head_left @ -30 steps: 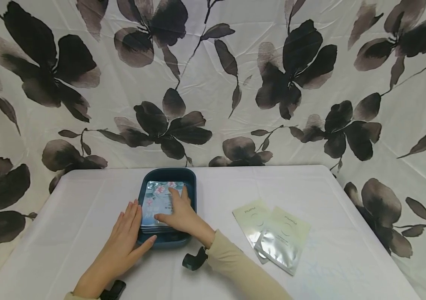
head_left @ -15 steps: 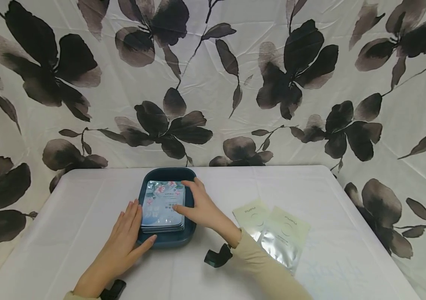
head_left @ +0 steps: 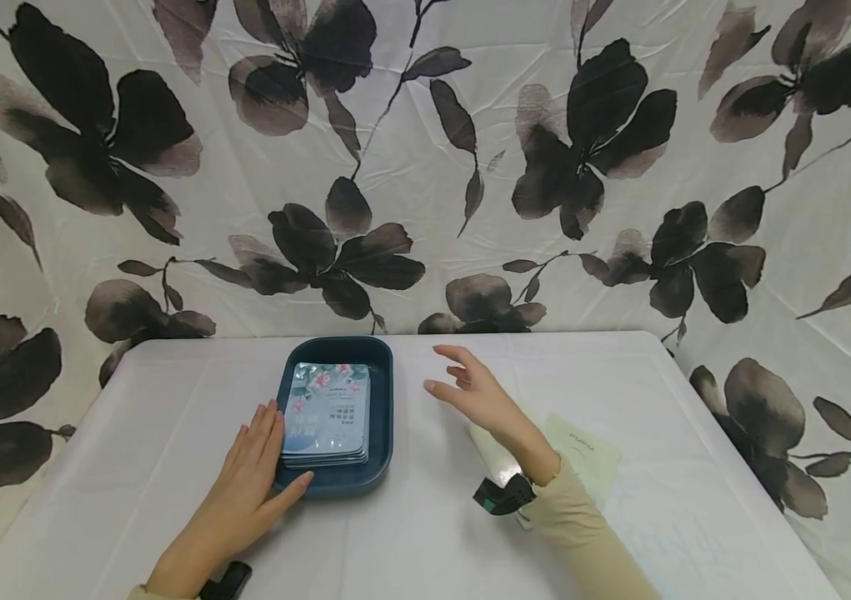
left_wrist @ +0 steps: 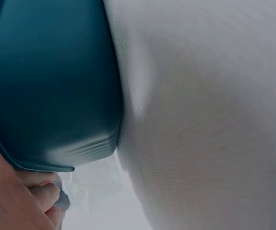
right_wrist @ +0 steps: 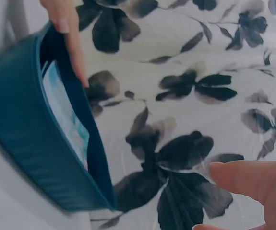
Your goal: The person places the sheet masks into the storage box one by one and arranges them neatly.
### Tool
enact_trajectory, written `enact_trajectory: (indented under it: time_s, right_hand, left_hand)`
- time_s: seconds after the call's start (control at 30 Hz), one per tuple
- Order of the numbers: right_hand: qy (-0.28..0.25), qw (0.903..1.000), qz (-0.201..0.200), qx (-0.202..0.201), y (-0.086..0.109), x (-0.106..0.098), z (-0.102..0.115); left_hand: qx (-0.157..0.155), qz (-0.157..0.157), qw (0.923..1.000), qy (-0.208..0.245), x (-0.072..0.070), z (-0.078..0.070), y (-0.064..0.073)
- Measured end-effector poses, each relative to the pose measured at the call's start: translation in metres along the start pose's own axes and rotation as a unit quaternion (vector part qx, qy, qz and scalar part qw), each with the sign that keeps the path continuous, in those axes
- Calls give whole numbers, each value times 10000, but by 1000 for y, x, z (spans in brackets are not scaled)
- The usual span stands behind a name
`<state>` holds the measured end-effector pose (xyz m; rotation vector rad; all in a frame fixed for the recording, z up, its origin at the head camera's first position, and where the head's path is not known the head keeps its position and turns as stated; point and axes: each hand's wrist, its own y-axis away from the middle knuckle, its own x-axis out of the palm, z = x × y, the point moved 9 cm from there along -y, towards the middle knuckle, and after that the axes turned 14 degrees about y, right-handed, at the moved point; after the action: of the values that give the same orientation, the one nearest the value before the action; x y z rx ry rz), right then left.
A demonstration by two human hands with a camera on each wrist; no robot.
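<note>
A dark blue-teal tray [head_left: 382,417] stands on the white table, left of the middle. In it lies a stack of blue sachets [head_left: 323,408] with pink flowers printed on the top one. My left hand [head_left: 245,475] rests against the tray's left side, fingers straight and thumb at the near corner. My right hand [head_left: 485,404] is in the air right of the tray, holding nothing, its fingers apart and loosely bent. Beneath the right wrist lie two pale green and silver sachets [head_left: 583,446], partly hidden by the arm. The right wrist view shows the right hand's fingers [right_wrist: 241,177] touching nothing.
A white cloth with dark flowers [head_left: 335,258] hangs behind the table [head_left: 192,392]. The table's far edge runs just behind the tray. Black cameras [head_left: 503,494] are strapped to both wrists.
My right hand has lifted off the stack of blue sachets and moved right, out of the tray, over the green sachets. The left hand and the tray have stayed where they were.
</note>
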<state>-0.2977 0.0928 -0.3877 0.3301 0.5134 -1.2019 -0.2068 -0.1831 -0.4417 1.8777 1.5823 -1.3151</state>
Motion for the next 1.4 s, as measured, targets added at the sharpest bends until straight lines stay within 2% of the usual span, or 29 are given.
enact_trajectory:
  time_s: [0.5,0.67,0.83,0.9,0.97,1.07,1.13,1.3,1.4]
  right_hand:
    - [-127,9999,44,39,17,-63,-62]
    - [355,9990,-178,187,26,-88,-92]
    - [1123,9916,-354,535,42,-112,-120]
    - [1528,9858,-227,665,50,-119,-130]
    - [1754,9814,65,783,58,-123,-141]
    - [1837,9778,580,824,68,-126,-155]
    - [1700,9783,846,834,73,-127,-162]
    - [1798,9757,1030,709,77,-126,-166]
    - [2153,9685,1014,737,76,-121,-165]
  left_hand:
    - [63,-32,10000,12,-1,-2,1]
    - [85,-44,10000,-18,-1,-2,2]
    - [75,-25,10000,-3,-2,-1,2]
    - [92,-29,10000,4,-1,0,2]
    - [103,-29,9999,27,-1,0,2]
    - [105,-29,9999,45,-1,1,2]
    - [91,-21,9999,49,-1,0,2]
    - [70,-13,10000,25,-1,0,1]
    - [62,-23,10000,21,-2,0,0]
